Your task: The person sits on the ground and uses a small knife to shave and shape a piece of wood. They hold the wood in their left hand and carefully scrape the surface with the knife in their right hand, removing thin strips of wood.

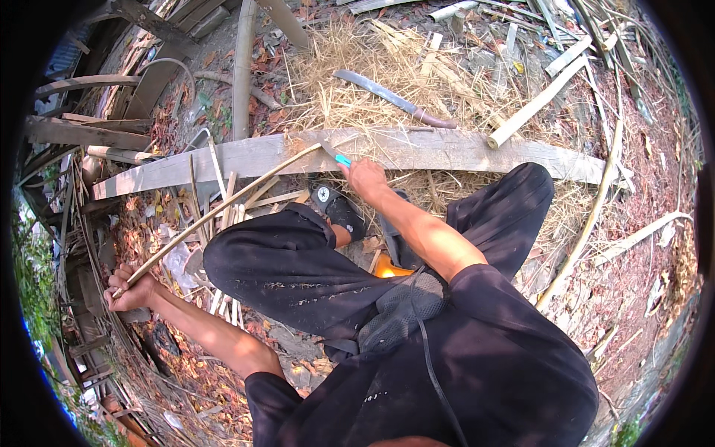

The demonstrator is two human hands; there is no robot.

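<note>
My left hand (130,289), far out to the left, is closed round the near end of a long, thin bamboo strip (223,206). The strip slants up and right, its far end reaching the wooden plank (439,152) in front of me. My right hand (365,181) grips a knife (342,159) with a turquoise handle. Its blade meets the strip's far end, over the plank's near edge. Beyond the plank a machete (387,95) with a long curved blade and a brown handle lies on straw-like shavings (335,67).
A cut bamboo pole (538,103) rests across the plank on the right. A long bent pole (588,231) lies farther right. Stacked timber (89,132) and an upright post (243,67) stand at left. Leaves and wood scraps cover the ground around my crossed-over legs.
</note>
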